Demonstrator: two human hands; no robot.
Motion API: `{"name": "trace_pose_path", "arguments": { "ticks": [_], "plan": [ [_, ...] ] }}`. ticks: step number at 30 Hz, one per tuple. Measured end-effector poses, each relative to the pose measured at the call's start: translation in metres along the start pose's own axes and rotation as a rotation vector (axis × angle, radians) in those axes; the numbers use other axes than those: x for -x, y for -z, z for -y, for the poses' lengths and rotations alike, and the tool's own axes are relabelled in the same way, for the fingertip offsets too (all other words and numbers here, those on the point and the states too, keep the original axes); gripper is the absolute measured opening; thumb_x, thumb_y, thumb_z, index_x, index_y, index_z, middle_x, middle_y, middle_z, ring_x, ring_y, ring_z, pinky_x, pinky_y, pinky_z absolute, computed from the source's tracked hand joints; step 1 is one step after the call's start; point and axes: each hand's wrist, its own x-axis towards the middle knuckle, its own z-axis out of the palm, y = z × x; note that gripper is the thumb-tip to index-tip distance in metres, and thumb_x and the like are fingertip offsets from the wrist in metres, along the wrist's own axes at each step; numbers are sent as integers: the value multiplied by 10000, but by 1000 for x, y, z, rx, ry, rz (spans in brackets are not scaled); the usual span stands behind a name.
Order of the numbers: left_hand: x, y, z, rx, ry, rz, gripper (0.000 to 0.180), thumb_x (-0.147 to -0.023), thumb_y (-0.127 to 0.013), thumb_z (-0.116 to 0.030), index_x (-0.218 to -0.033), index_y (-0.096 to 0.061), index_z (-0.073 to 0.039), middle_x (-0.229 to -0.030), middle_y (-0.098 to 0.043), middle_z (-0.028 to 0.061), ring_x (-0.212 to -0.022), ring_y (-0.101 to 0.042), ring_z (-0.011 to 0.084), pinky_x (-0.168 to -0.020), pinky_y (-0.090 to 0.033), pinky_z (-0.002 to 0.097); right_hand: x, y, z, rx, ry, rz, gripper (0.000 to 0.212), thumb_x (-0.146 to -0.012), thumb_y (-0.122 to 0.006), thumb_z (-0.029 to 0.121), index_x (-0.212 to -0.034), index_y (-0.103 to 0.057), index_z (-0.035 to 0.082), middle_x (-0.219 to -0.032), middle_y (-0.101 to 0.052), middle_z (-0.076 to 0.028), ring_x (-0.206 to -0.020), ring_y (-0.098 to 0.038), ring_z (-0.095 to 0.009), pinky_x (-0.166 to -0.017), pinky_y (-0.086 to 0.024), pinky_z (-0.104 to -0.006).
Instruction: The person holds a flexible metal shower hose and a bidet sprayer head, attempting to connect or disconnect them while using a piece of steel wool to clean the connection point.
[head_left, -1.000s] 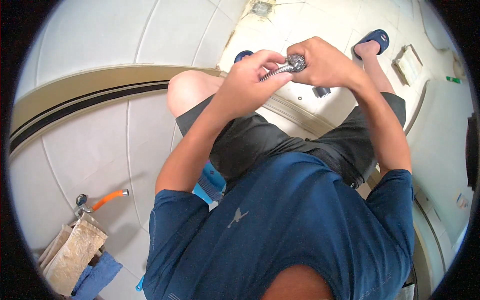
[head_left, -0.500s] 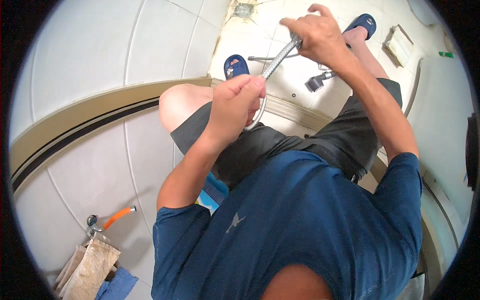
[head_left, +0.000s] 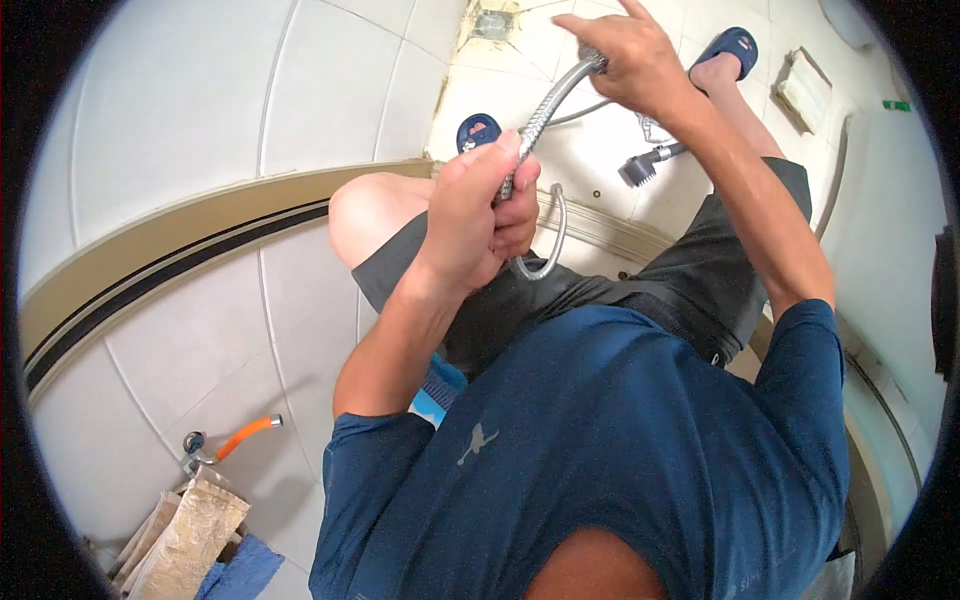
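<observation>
A silver flexible metal hose (head_left: 546, 110) runs bowed between my two hands, above my knees. My left hand (head_left: 468, 208) is closed round its lower part, thumb laid along it. Beneath that hand the hose comes out again in a loose loop, its free end pointing up. My right hand (head_left: 642, 66) grips the upper part near the palm, with the index finger and another finger stretched away. The hose's upper end is hidden in this hand. On the floor below lies a dark grey head with bristles (head_left: 637, 172), like a brush, on a silver-collared neck.
A raised sill (head_left: 600, 232) crosses the tiled floor between my legs. White tiled wall (head_left: 190, 110) rises on the left, with a tap and orange hose (head_left: 248, 434) above hanging cloths (head_left: 190, 530). A floor drain (head_left: 493, 25) and a whitish rectangular block (head_left: 803, 92) lie farther off.
Both hands still hold the hose, which now bows more between them. Its loose end has swung out to the right below my left hand, which has turned slightly.
</observation>
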Motion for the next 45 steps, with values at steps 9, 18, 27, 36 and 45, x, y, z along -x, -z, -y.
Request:
{"name": "trace_pose_path", "arguments": {
  "ticks": [9,18,27,36,45],
  "plan": [
    [10,-20,-8,-5,45,-27,425,-1114,-432,-414,-793,-461,-138,-520,-300,-46,-383,-232,78,-358,-185,254,-9,-6,-4,-22,247,-57,159,-672,-690,65,-712,-557,142,-556,-497,-47,-543,-580,-267,-970,-548,-505],
    [1,-12,-5,-58,20,-53,400,-1091,-494,-424,-834,-481,-118,-557,-345,-25,-420,-271,89,-392,-227,267,-22,1,68,-215,279,-94,361,-649,-760,58,-1001,-686,81,-717,-603,-33,-730,-641,-258,-1047,-521,-481],
    [23,-24,-4,-58,-14,-97,449,-1095,-488,-467,-807,-462,-124,-555,-327,-38,-435,-273,75,-390,-210,261,5,14,-25,130,120,-153,177,-631,-709,67,-706,-570,146,-613,-545,-59,-641,-596,-288,-934,-515,-507],
    [33,-31,-12,-256,5,-77,409,-1106,-492,-378,-812,-518,-95,-576,-387,-45,-437,-282,47,-395,-222,237,29,-11,-77,112,59,-50,155,-626,-695,62,-670,-563,132,-613,-557,-83,-637,-615,-319,-896,-536,-513],
    [-19,-9,-1,-1195,-654,-201,187,-988,-686,-141,-901,-618,10,-688,-589,219,-610,-621,322,-588,-470,382,-11,11,60,-107,271,-131,125,-719,-680,146,-837,-641,136,-615,-535,-44,-647,-595,-262,-913,-519,-520]
  ]
}}
